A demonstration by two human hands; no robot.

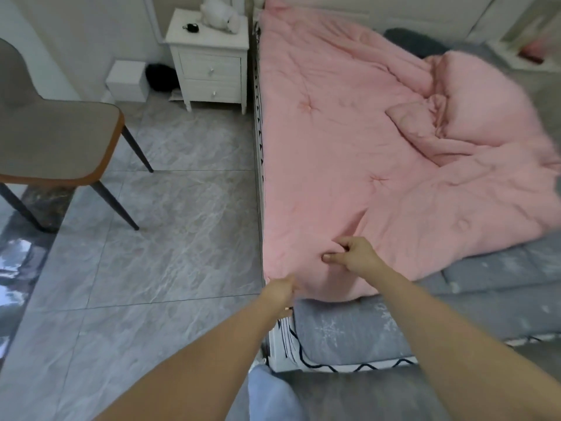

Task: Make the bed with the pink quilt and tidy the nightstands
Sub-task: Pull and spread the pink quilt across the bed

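Both arms reach forward, left hand (280,291) and right hand (353,255) pinching the pink quilt (349,141) near its corner.

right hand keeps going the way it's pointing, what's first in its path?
The right hand points up-left along the bed and already pinches the pink quilt; going on, it would likely meet only more quilt. Depth is unclear.

single head view, looking forward and down from bed (349,329) foot corner, close over hands.
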